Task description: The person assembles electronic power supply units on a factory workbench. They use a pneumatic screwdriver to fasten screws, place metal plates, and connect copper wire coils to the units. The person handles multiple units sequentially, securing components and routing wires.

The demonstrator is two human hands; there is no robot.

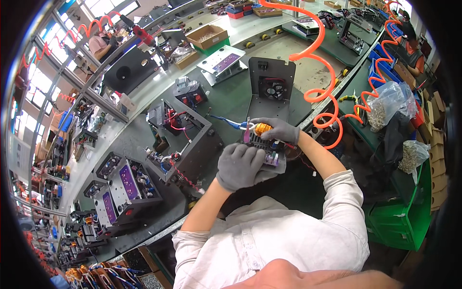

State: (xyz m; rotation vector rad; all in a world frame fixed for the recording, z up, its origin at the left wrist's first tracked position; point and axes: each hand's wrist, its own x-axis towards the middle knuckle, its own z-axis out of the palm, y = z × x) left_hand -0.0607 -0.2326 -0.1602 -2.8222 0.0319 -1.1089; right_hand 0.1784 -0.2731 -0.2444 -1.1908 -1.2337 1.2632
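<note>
Both hands wear grey gloves and meet over a dark finned circuit-board assembly [273,159] with purple parts, held near my body. My left hand [238,166] is closed on its near left side. On its far side, the fingers of my right hand [279,130] are closed round a copper-wound coil [262,128]. Blue and white leads [231,122] run left from the coil. My left fingers and palm hide part of the assembly. Just beyond the hands stands a black metal panel [271,72] with a round fan [275,90] on it.
Left of my hands sits an open black metal housing [185,139] with loose red wires. More housings with purple boards [127,183] stand at lower left. An orange coiled hose [320,91] hangs at right, near a green bin [394,224]. Other people work farther off.
</note>
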